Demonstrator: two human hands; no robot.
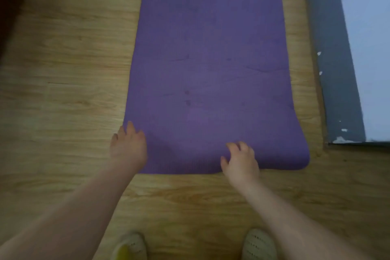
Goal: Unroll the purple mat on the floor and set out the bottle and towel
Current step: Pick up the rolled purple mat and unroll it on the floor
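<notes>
The purple mat [209, 74] lay flat on the wooden floor [63, 74], unrolled, running lengthwise away from the person. Its surface was matte, finely ribbed and marked with shallow creases; its near corners were rounded. The left hand [129, 145] rested on the mat's near left corner, fingers spread and clasping nothing. The right hand [240, 159] pressed on the near edge right of centre, fingers curled loosely; no part of the mat was pinched between them. Bare plank floor lay open along the mat's left edge. A narrow floor strip separated the right edge from a grey baseboard [335, 69]. Two slippered feet [259, 245] stood behind the near edge.
</notes>
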